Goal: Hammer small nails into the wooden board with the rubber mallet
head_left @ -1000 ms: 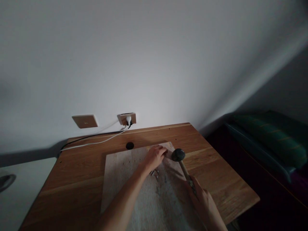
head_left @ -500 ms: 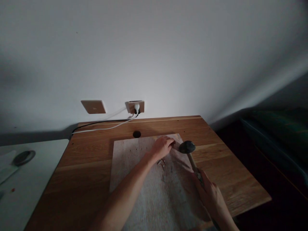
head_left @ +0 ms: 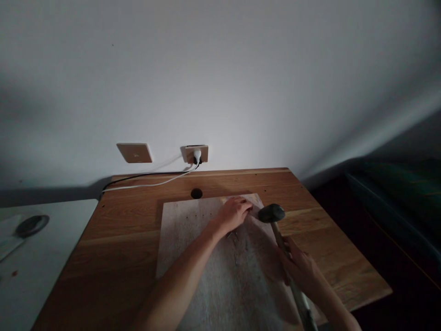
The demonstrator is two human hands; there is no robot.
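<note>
My right hand [head_left: 301,269] is wrapped around the wooden handle of a hammer [head_left: 272,214], whose dark head hangs just above the far right corner of a pale board [head_left: 193,230]. My left hand [head_left: 234,214] rests on the board beside the hammer head, its fingers pinched together on something too small to make out. Several small metal nails [head_left: 236,236] lie on the board under my left wrist.
The board lies on a wooden desk [head_left: 120,230] with a round cable hole [head_left: 196,193]. A wall socket [head_left: 195,154] with a white plug feeds cables [head_left: 144,184] along the desk's back edge. A white surface [head_left: 37,257] adjoins on the left.
The view has shifted to the left and slightly down. My left hand stayed pinched at the board's far edge. The hammer head kept close to my left hand's fingers.
</note>
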